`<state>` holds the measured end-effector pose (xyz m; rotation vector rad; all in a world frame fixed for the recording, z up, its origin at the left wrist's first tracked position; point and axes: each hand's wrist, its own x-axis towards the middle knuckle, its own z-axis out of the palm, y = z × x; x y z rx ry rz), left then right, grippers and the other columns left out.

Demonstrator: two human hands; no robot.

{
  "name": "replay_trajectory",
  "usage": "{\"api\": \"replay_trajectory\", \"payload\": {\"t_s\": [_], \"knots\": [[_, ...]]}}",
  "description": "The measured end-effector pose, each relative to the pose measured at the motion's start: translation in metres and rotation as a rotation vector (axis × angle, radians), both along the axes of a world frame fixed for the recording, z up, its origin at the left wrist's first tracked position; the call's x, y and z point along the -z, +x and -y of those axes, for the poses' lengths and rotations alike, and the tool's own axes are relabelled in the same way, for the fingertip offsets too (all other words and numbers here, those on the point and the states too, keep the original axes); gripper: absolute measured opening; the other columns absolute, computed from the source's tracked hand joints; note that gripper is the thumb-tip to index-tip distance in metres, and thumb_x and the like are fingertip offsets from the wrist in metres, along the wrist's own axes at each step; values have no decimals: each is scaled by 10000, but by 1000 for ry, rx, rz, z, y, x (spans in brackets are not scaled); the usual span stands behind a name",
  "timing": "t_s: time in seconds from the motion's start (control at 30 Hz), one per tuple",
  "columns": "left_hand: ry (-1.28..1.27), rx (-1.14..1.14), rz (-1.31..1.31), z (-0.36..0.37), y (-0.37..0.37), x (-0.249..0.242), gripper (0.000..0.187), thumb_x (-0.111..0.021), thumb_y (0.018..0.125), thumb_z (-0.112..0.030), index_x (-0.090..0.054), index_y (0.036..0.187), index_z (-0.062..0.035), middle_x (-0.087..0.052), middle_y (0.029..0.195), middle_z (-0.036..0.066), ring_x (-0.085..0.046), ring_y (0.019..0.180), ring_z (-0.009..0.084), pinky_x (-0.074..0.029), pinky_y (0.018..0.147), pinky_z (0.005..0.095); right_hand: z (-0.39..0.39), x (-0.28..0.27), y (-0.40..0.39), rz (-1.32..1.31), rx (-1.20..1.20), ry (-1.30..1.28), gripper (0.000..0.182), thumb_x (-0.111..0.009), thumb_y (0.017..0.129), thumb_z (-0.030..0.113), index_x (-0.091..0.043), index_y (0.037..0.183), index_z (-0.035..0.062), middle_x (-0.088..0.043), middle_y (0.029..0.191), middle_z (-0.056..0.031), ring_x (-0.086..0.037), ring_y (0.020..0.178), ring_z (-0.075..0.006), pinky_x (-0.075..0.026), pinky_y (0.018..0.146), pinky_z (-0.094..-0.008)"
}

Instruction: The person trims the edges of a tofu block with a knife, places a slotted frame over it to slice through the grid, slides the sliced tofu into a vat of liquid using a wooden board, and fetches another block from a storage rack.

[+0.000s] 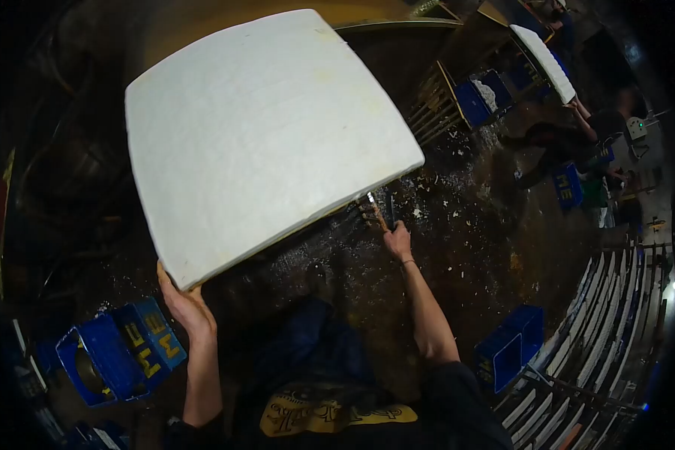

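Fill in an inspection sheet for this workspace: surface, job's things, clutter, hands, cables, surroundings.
Surface: dark floor, wet-looking in patches, strewn with white flecks.
Job's things: large white slab, a few yellowish marks near its far edge; slim handled tool at its near edge, tip partly unclear.
Clutter: blue crates lower left; another blue crate lower right.
Hands: left hand grips the slab's near left corner; right hand is closed on the tool.
Cables: cable-like lines by a wall box with a green light; too small to trace.
Surroundings: co-worker holding a second white slab; long pale strips in rows at right.
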<state>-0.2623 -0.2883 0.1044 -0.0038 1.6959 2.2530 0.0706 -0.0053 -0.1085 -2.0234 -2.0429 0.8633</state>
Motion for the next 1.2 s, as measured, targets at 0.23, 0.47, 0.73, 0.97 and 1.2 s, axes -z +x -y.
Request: {"api": "replay_trajectory", "payload": {"t_s": [0.23,0.47,0.73,0.97,1.2], "knots": [[-122,-171,-23,-1,-9,13,656,-418,986,-547,-420,1425,-59,-419,1480,89,-392,1348,251,-315,1079,430,-87,104,-7,81,-74,-234,373,-680,819,222,-623,1125,16,-667,1084,-222,-626,1053,-403,-530,865,-479],[-359,-334,251,1,149,116,631,-513,969,-416,-310,1486,-116,-398,1400,98,-495,1209,273,-444,979,450,-134,202,8,-137,-190,-27,404,-740,748,311,-681,1092,107,-710,911,-154,-673,858,-373,-539,755,-468],[-716,733,-549,-183,330,150,793,-727,860,-331,-308,1450,-8,-412,1445,202,-472,1282,321,-440,1008,411,-216,-216,9,-962,37,-495,264,-679,904,291,-643,882,30,-676,772,-71,-510,457,-91,-409,413,-240],[-332,322,-715,-185,320,66,394,-627,931,-356,-590,1098,0,-687,934,144,-680,845,281,-539,745,369,-190,-389,14,-1104,-396,-117,355,-594,982,272,-624,1198,-9,-685,964,-86,-529,531,-77,-400,432,-217],[24,395,-65,-115,164,-94,400,-503,1008,-320,-378,1242,-21,-637,953,231,-704,648,323,-618,497,388,-178,-287,155,-89,-552,776,293,-615,945,204,-655,1110,-34,-676,853,-199,-608,741,-203,-497,715,-342]]}}
